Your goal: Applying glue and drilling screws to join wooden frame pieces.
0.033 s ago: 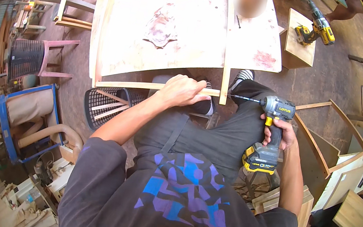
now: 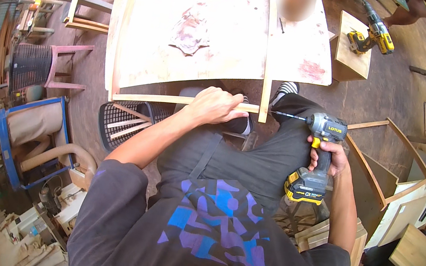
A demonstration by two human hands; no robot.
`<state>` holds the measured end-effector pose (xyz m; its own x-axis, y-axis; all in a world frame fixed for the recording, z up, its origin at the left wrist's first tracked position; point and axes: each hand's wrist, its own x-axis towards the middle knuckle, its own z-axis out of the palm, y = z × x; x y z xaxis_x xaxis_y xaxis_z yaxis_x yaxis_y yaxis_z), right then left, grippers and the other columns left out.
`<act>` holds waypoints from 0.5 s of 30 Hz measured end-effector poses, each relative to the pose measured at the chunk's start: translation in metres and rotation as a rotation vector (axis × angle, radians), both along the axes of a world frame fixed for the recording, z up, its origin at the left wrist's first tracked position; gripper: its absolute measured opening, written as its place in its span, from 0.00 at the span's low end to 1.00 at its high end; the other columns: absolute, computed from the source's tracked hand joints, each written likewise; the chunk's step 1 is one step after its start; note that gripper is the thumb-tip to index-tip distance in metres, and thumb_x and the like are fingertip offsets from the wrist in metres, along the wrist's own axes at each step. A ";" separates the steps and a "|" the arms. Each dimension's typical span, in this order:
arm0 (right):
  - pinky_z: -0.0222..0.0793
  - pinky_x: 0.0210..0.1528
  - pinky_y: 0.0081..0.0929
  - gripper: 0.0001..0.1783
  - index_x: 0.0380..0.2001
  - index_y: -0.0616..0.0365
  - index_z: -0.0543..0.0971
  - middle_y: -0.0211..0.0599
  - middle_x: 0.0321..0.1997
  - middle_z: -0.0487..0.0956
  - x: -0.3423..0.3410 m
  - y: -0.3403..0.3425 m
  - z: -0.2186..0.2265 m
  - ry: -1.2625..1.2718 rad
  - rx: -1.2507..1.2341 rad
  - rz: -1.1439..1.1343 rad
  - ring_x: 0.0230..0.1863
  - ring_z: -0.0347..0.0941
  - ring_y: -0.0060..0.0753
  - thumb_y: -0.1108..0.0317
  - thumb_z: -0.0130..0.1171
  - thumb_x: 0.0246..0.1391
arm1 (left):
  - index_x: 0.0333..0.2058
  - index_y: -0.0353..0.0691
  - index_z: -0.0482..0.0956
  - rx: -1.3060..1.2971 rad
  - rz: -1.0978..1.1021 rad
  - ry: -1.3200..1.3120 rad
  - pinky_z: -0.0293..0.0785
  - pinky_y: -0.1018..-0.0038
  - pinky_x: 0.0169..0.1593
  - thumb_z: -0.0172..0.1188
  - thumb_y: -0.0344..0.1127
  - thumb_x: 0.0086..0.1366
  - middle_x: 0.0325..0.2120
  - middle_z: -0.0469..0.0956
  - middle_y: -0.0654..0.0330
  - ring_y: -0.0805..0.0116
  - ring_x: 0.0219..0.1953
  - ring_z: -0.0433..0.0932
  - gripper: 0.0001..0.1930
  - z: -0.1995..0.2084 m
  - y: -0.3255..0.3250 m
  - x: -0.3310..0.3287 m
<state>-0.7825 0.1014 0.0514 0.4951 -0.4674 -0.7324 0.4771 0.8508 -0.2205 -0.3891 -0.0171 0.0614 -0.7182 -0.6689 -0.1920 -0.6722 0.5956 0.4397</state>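
My left hand (image 2: 216,106) is wrapped round the near rail of a light wooden frame (image 2: 146,98), close to its right corner. The frame lies partly on a pale, stained work table (image 2: 226,41), and its near rail overhangs the edge. In my right hand (image 2: 330,157) is a grey and yellow cordless drill (image 2: 328,127), gripped by the handle above its battery. The drill's long thin bit (image 2: 292,116) points left, with its tip at the outer face of the frame's right side piece (image 2: 265,94). Whether the tip is inside the wood I cannot tell.
A crumpled cloth (image 2: 190,31) lies on the table. Another drill (image 2: 374,33) rests on a wooden box (image 2: 351,60) at the right. Below the frame's left corner stands a black basket (image 2: 110,118) with wood strips. A second wooden frame (image 2: 368,162) leans at the right.
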 end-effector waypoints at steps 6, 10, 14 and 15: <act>0.76 0.31 0.45 0.20 0.42 0.59 0.77 0.38 0.21 0.76 -0.008 -0.009 -0.010 -0.051 0.015 0.109 0.20 0.74 0.37 0.71 0.60 0.41 | 0.27 0.40 0.72 -0.044 -0.001 0.038 0.72 0.57 0.23 0.59 0.59 0.68 0.13 0.74 0.50 0.46 0.18 0.77 0.25 -0.006 0.001 0.003; 0.75 0.30 0.43 0.18 0.40 0.58 0.77 0.38 0.20 0.75 -0.008 -0.008 -0.011 -0.035 0.024 0.108 0.19 0.73 0.37 0.71 0.60 0.40 | 0.27 0.41 0.72 -0.063 -0.009 0.031 0.72 0.57 0.23 0.59 0.59 0.67 0.13 0.74 0.50 0.46 0.18 0.77 0.25 -0.010 0.001 0.004; 0.74 0.30 0.42 0.18 0.40 0.59 0.77 0.38 0.20 0.75 -0.005 -0.011 -0.008 -0.012 0.034 0.109 0.19 0.72 0.36 0.72 0.59 0.40 | 0.26 0.41 0.74 -0.091 -0.030 0.025 0.73 0.58 0.22 0.58 0.61 0.67 0.11 0.74 0.51 0.48 0.17 0.78 0.26 -0.011 0.001 0.003; 0.74 0.30 0.42 0.18 0.40 0.59 0.77 0.38 0.19 0.74 -0.004 -0.012 -0.007 -0.023 0.023 0.126 0.18 0.72 0.36 0.72 0.59 0.40 | 0.26 0.41 0.74 -0.103 -0.029 0.043 0.73 0.58 0.22 0.58 0.61 0.67 0.11 0.74 0.51 0.48 0.17 0.78 0.26 -0.010 0.000 0.003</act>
